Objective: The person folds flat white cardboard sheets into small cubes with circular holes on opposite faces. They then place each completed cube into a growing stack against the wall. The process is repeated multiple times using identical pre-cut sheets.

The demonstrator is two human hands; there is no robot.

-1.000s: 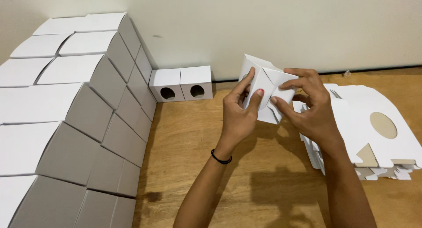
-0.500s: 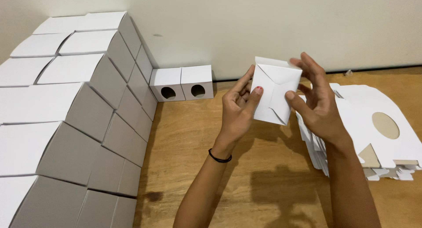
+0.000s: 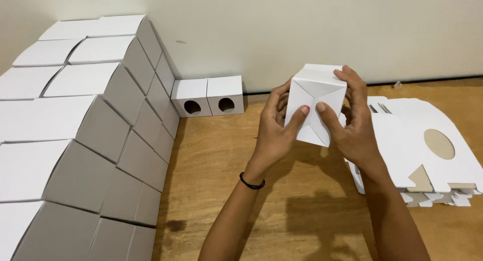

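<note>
Item: white carton [image 3: 316, 102], small, cube-shaped, held in the air above the wooden bench [image 3: 226, 160], in front of the pale wall.

Change noted: a second ago the carton was a loose, part-folded piece with flaps splayed between the fingers; half a second ago it had squared up; now its interlocking bottom flaps face the camera and lie closed in a crossed pattern. Judged: the base looks close to locked.

Left hand [image 3: 275, 133]: clasps the carton's left side, thumb pressing the flap seam. A black band sits on that wrist.

Right hand [image 3: 354, 127]: clasps the carton's right side, fingers over its top edge, thumb on the flaps beside the left thumb.

Right of the carton: stack of flat blanks [image 3: 422, 155], white, each with a round cut-out, lying on the bench.

Left of the carton, against the wall: two finished boxes [image 3: 207, 96], side by side, round holes facing out.

Further left of the carton: tiered wall of finished boxes [image 3: 85, 140], unchanged.
</note>
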